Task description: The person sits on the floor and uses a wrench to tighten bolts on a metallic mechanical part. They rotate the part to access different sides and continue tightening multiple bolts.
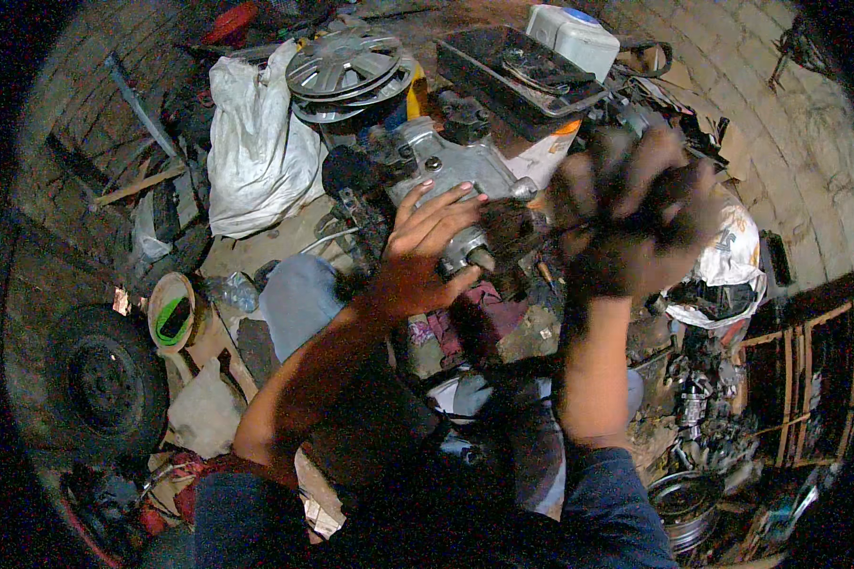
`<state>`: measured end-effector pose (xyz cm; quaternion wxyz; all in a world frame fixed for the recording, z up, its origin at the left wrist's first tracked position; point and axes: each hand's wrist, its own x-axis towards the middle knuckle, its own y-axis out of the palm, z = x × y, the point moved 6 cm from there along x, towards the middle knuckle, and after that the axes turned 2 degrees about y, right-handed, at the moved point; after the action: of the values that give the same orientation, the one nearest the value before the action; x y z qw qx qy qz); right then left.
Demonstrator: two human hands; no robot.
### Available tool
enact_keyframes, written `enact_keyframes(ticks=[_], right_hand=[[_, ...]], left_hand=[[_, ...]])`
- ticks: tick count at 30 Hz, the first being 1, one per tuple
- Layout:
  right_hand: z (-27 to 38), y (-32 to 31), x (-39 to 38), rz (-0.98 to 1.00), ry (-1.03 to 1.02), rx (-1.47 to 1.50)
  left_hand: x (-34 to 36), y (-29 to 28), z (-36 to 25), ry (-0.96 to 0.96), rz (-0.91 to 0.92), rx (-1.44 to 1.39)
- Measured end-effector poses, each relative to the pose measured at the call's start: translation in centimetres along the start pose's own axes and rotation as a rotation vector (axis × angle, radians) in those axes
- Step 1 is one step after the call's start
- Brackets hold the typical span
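Note:
A grey cast metal housing with bolts and dark fittings sits in front of me, its short cylindrical end pointing toward me. My left hand grips it, fingers laid over the housing and thumb beneath that end. My right hand is raised to the right of the housing, dark and badly smeared by motion; whether it holds anything cannot be made out. Below the housing lies a maroon cloth.
Stacked wheel covers, a white sack, a black tray and a white jerrycan stand behind. At left are a tyre and a tub; at right, a white bag, scattered metal parts and a wheel rim.

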<state>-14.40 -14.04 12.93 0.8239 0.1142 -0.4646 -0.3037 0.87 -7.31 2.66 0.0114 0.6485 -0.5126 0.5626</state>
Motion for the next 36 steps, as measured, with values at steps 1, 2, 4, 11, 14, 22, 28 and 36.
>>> enact_keyframes(ticks=[1, 2, 4, 11, 14, 22, 28, 36], right_hand=[[-1.5, 2.3, -0.7, 0.043, 0.005, -0.184], [-3.0, 4.6, -1.8, 0.128, 0.015, -0.422], [-6.1, 8.6, -5.6, 0.543, -0.005, -0.848], [-13.8, 12.6, -17.2, 1.112, 0.0, -1.083], [-13.9, 12.7, -17.5, 1.154, 0.004, -1.059], [-16.8, 10.8, -19.9, 1.185, 0.127, -1.045], [-13.5, 11.7, -19.0, 1.14, 0.08, -1.016], [-10.8, 11.2, -20.0, 1.088, 0.122, -0.966]], left_hand=[[-0.6, 0.7, 1.2, 0.054, 0.05, 0.066], [-1.3, 1.7, 3.5, 0.114, 0.097, 0.128], [-0.4, 0.9, 1.4, 0.065, 0.019, 0.051], [-0.8, -0.2, 1.5, 0.115, 0.116, 0.043], [-0.9, -0.1, 1.6, 0.146, 0.118, 0.054], [-0.8, -0.2, 1.1, 0.188, 0.128, 0.019], [-1.1, -0.7, 0.9, 0.189, 0.126, 0.067], [-1.6, -0.7, 0.7, 0.238, 0.104, 0.073]])
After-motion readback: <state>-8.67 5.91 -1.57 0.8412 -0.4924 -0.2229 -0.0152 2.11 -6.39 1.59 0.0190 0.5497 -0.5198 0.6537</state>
